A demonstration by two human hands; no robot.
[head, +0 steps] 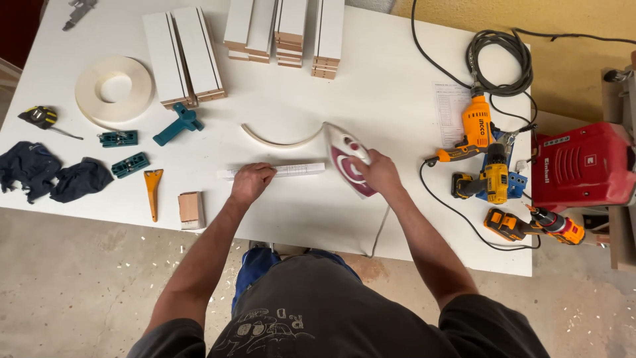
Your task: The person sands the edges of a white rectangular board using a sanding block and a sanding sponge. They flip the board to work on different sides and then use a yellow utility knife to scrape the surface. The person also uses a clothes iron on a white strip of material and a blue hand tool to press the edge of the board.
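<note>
My left hand (250, 182) pressing a white strip (291, 170) flat on the desk (371, 106), fingers curled, right hand (376, 171) fingers wrapped around an iron (348, 162)

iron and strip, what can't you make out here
Head view:
- Iron: its soleplate faces down, and the right hand covers its handle.
- Strip: the left hand hides its middle; whether iron and strip touch is unclear.
- Iron's cord: drops behind the table edge.

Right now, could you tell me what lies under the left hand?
The left hand presses on a narrow white strip lying on the white table. The strip's middle is covered.
</note>
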